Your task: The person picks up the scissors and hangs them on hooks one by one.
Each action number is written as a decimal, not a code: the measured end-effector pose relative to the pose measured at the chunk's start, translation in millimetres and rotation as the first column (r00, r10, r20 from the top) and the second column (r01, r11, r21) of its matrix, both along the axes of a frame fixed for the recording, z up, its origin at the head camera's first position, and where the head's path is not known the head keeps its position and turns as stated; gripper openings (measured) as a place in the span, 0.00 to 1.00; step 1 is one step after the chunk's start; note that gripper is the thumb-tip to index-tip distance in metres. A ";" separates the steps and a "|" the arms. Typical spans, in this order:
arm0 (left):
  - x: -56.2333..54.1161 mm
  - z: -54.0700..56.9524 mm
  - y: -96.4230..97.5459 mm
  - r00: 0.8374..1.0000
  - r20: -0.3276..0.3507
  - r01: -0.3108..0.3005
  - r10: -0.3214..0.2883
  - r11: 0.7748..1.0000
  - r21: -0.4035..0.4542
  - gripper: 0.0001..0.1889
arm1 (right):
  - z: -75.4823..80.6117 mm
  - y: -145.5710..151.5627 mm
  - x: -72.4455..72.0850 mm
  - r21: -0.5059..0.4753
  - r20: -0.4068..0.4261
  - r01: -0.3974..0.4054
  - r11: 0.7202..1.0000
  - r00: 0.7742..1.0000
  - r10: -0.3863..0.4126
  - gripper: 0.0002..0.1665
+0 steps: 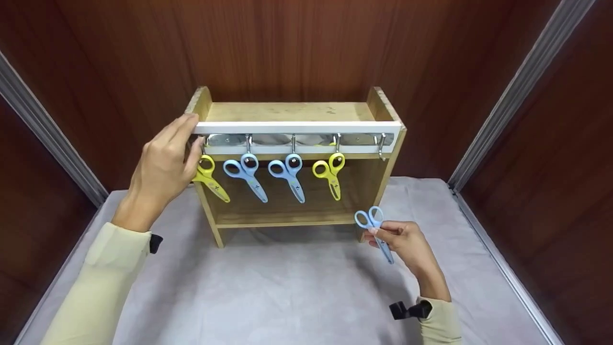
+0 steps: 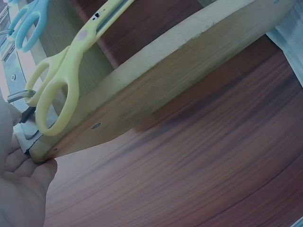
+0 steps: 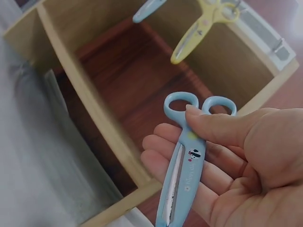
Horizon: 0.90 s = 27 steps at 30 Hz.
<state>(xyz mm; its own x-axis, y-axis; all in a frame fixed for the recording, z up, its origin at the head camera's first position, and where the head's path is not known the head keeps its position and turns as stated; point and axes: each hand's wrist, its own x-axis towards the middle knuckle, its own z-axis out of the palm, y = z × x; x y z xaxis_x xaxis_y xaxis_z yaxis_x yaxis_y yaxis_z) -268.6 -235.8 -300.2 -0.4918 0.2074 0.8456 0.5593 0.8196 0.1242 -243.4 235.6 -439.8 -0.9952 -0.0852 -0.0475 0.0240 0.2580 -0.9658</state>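
Note:
My right hand (image 1: pixel 402 242) holds a pair of light blue scissors (image 3: pixel 184 156), thumb on the pivot and fingers beneath, handle loops upward. It is in front of the shelf's lower right side. My left hand (image 1: pixel 165 167) grips the top left corner of the wooden shelf (image 2: pixel 156 66), thumb at the front of the white hook rail (image 1: pixel 297 127). Close by that thumb, yellow scissors (image 1: pixel 210 179) hang on the leftmost hook. Two blue scissors (image 1: pixel 246 175) (image 1: pixel 289 175) and another yellow pair (image 1: pixel 330 175) hang rightward. The rightmost hook (image 1: pixel 381 146) holds no scissors.
The shelf stands on a grey cloth (image 1: pixel 287 292). Brown wood-grain panels (image 1: pixel 297 48) rise behind it and at both sides, with metal strips (image 1: pixel 507 91) along the corners.

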 end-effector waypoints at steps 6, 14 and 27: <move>0.4 1.0 -0.5 1.000 0.023 -0.004 0.004 1.000 -0.006 0.22 | 12.5 -1.2 -1.1 0.024 -0.022 0.022 0.999 1.000 -0.021 0.17; 1.8 -0.3 -1.5 0.999 0.034 -0.011 0.011 1.000 -0.014 0.22 | 30.5 -4.1 -2.3 -0.004 -0.055 -0.001 1.000 0.998 0.001 0.17; 1.9 0.4 -0.3 1.000 0.018 -0.016 0.016 1.000 -0.004 0.21 | 58.7 -10.3 -6.4 -0.111 -0.117 -0.036 0.993 0.993 0.023 0.20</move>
<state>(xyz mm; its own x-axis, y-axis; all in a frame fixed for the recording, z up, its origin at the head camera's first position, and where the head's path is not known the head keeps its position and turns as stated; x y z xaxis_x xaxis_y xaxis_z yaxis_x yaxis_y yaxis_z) -266.6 -236.1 -299.8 -0.5104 0.2023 0.8358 0.5434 0.8292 0.1311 -249.7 225.3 -381.2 -0.9905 -0.1126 0.0793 -0.0955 0.1468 -0.9845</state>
